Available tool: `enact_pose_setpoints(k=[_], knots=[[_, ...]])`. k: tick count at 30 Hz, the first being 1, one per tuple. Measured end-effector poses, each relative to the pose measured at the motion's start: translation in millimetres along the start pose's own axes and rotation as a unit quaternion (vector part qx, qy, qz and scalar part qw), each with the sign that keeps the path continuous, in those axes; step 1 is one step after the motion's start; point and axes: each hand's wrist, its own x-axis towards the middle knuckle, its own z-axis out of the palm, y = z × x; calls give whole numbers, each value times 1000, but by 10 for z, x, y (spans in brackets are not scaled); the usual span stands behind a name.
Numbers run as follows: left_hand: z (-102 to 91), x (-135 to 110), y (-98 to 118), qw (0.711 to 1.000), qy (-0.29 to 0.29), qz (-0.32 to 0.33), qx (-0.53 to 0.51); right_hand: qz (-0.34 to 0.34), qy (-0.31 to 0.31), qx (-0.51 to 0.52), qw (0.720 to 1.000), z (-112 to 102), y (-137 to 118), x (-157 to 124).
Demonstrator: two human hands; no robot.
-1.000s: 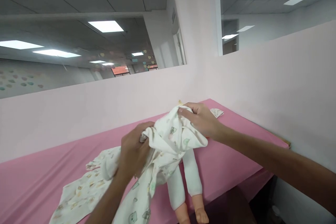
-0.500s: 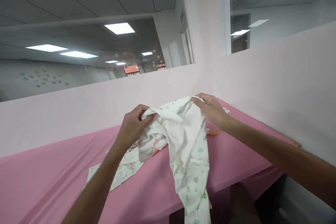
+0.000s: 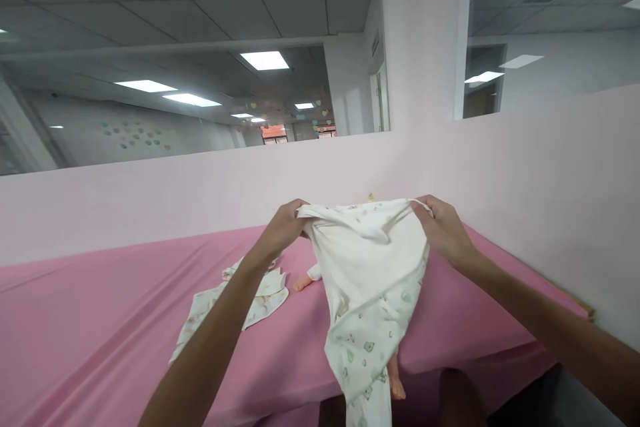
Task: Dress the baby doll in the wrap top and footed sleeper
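Note:
Between my hands hangs a pair of white baby pants [image 3: 373, 273] with a green bear print, its waist edge drawn wide and its legs hanging toward me. My left hand [image 3: 287, 227] pinches the left end of that edge, while my right hand [image 3: 443, 227] grips the right end. Behind the cloth lies a doll [image 3: 303, 281]; only a hand with a white cuff at the left and a bare foot below show, and the pants hide the rest.
A pink cloth [image 3: 120, 320] covers the table. Left of the doll lies another white printed baby garment [image 3: 267, 307], partly behind my left forearm. A low pale wall [image 3: 200, 197] with glass above borders the table at the back and right.
The waist of the pants has been pulled wider and straighter between my hands. A hanging part at the left no longer shows, and the doll's foot has come into view. The camera view has shifted left.

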Motion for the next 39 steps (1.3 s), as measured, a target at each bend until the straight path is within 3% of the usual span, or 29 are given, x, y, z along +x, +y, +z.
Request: enact_pose_setpoints(k=[2,5,9,13,17,21,24,26,29,31,33,36,39], knots=[[130,-87,71,999,-9,-11,-38,-15,-16,-71,997,17,23,-79],[383,-238,236,1000,7,19,-4,-98,-51,-136,985,131,-87,-263],[631,-453,524,990,-102,91,17,-174,-147,-185,956,345,-301,-436],[611,-608,645,977,-156,137,50,-152,-174,-196,953,359,-317,-381],[515,-671,414,969,-169,133,122,-107,-140,-162,971,135,-308,-262],[454,-637,70,970,-96,95,201,-24,-55,-113,992,-155,-384,-159],[359,-585,-71,973,-32,76,214,5,-43,-87,995,-325,-367,-77],[274,-544,-127,978,-41,66,192,5,-41,-108,993,-390,-258,-13],[152,-451,-251,982,-74,62,164,-5,-104,-206,973,-404,69,76],[89,-379,-379,980,-65,66,176,-6,-196,-267,944,-374,339,95],[39,-340,-515,977,-49,75,194,0,-248,-293,923,-334,575,49],[-28,-425,-657,978,-62,90,178,15,-286,-266,920,-298,767,-144],[-100,-679,-695,976,-106,65,177,36,-311,-162,936,-325,785,-392]])
